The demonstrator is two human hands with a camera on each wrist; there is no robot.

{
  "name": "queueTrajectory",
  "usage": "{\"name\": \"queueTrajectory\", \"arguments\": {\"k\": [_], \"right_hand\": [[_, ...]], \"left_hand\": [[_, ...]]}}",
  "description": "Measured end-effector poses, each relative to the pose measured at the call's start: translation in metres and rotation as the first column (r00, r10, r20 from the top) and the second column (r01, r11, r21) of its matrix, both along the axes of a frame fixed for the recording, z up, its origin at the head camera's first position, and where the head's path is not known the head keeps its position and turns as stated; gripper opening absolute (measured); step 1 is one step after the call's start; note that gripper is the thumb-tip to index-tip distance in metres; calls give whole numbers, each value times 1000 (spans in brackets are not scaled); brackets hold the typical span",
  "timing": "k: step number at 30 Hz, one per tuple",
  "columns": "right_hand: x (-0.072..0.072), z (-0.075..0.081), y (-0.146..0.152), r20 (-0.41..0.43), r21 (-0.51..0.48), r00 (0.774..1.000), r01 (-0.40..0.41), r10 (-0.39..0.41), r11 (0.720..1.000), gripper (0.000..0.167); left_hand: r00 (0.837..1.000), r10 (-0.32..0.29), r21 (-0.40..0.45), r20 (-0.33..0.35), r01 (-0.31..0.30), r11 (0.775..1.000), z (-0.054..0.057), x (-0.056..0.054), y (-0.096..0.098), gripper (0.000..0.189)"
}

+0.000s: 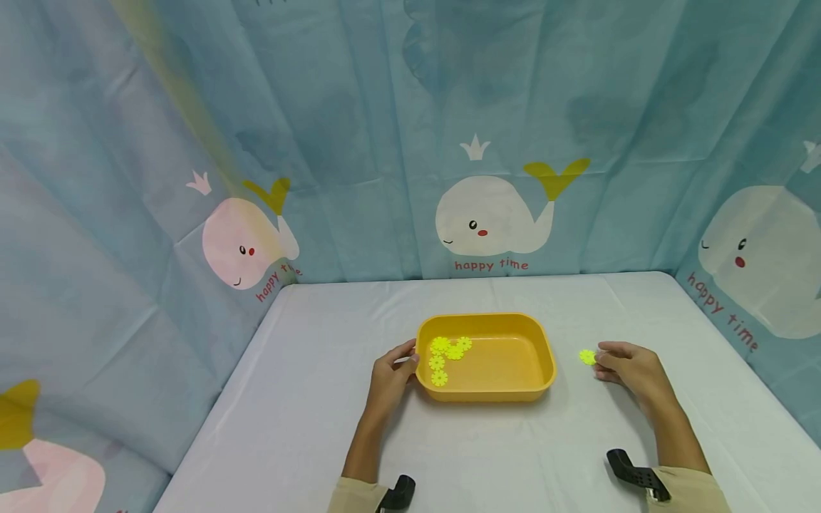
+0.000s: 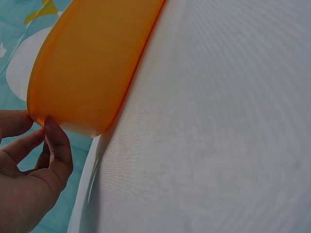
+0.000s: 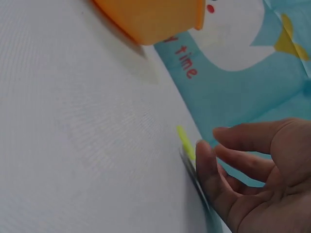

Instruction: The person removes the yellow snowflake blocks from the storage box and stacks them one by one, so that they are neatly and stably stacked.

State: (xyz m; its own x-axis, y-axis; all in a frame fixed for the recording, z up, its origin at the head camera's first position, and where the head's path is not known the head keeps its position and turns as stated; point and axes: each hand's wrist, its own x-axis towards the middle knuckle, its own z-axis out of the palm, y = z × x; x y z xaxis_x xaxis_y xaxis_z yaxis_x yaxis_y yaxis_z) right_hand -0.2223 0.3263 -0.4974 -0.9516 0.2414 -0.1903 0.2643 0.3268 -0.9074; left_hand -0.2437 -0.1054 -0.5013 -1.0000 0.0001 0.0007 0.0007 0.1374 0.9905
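Note:
An orange-yellow plastic tray (image 1: 494,395) with rounded corners stands on the white-covered table. Along its left side lie several bright yellow flower-shaped pieces (image 1: 439,363). My left hand (image 1: 388,381) holds the tray's left end; in the left wrist view, thumb and fingers meet at the rim of the tray (image 2: 92,63). To the right of the tray, my right hand (image 1: 635,370) pinches one more yellow flower piece (image 1: 586,357) at the fingertips. From the right wrist, that yellow flower piece (image 3: 183,138) appears edge-on, partly hidden behind the thumb.
White cloth (image 1: 308,399) covers the table. A blue curtain (image 1: 359,214) with printed whales hangs behind it and at both sides. Black wrist mounts (image 1: 635,474) sit by both sleeves.

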Motion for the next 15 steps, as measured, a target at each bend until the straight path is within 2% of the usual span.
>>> {"name": "queueTrajectory", "arguments": {"k": [8, 15], "right_hand": [[0, 15, -8, -33, 82, 999, 6, -3, 997, 58], [2, 30, -22, -65, 84, 998, -7, 13, 996, 58]], "left_hand": [[1000, 4, -16, 4, -4, 1000, -3, -2, 0, 41], [1000, 4, -9, 1, -4, 1000, -2, -2, 0, 42]]}}
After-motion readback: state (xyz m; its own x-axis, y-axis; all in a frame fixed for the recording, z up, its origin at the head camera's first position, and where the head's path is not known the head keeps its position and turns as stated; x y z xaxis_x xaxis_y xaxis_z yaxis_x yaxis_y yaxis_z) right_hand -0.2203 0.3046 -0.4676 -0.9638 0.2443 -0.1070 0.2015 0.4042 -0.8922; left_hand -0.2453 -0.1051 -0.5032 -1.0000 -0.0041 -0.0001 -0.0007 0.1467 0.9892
